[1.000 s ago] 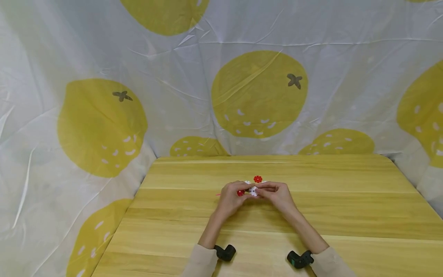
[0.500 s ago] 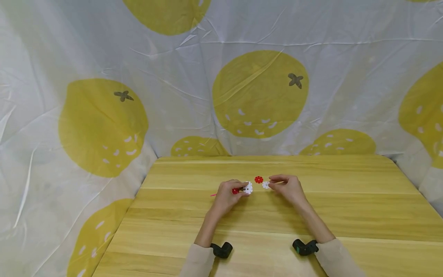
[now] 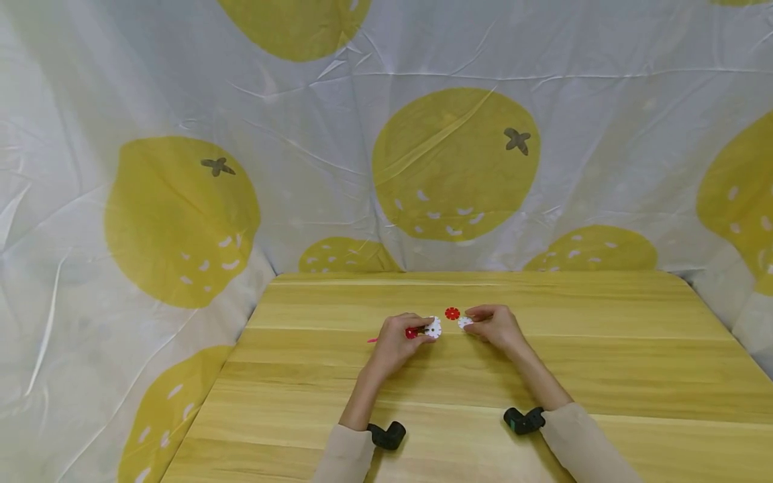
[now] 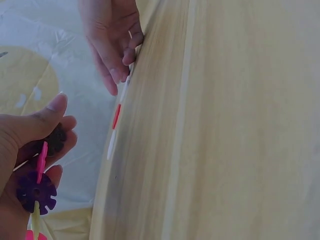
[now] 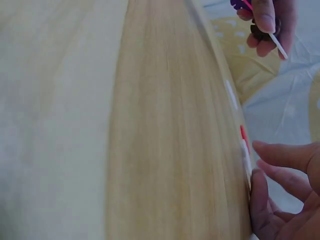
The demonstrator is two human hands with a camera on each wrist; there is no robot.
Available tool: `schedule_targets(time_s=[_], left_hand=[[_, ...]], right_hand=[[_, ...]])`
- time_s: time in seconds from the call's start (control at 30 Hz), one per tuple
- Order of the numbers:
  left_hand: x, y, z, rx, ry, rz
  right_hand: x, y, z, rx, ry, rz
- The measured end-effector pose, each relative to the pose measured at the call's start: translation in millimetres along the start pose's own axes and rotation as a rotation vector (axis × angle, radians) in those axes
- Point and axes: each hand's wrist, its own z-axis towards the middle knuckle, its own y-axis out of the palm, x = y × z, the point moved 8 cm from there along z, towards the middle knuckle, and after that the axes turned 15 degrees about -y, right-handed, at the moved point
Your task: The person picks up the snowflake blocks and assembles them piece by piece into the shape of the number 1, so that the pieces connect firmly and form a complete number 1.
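In my left hand (image 3: pixel 398 342), thumb and fingers grip a chain of interlocking notched plastic discs. Its right end is a white disc (image 3: pixel 434 328), joined to a dark disc (image 4: pixel 56 139). Pink (image 4: pixel 41 164), purple (image 4: pixel 32 192) and yellow (image 4: pixel 36 219) discs follow in the left wrist view. My right hand (image 3: pixel 498 326) is low over the table, its thumb and fingers apart at the edge of a loose white disc (image 3: pixel 464 323). A red disc (image 3: pixel 451 313) lies flat beside that one. The wrist views show another white disc (image 4: pixel 111 145) beyond the red one; the chain mostly hides it in the head view.
The wooden table (image 3: pixel 459 382) reaches back to a pale curtain (image 3: pixel 326 168) printed with yellow fruit. Black wrist cameras are strapped near both sleeves, the left camera (image 3: pixel 387 436) and the right camera (image 3: pixel 524 420) standing above the tabletop.
My hands were together at the chain a second ago. The right hand has moved away to the right, down to the loose white disc; the left has shifted slightly left, still holding the chain.
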Motion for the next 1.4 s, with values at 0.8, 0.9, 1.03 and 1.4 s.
schedule_targets(time_s=[0.8,0.9,1.03,1.4], left_hand=[[-0.5,1.7,3.3,-0.054,-0.036,-0.023],[-1.0,2.4,3.6,-0.062,-0.041,-0.03],[-2.7,4.6,4.2,-0.084,-0.056,-0.026],[0.4,5.3,3.1,-0.106,-0.027,-0.055]], right_hand=[[-8.8,3.5,-5.6,-0.09,-0.024,0.118],[-11.1,5.8,-10.3,-0.121,-0.021,0.197],[-19.8,7.0,-16.0,-0.137,-0.063,0.25],[-38.5,13.9,-23.7,-0.126,-0.178,0.271]])
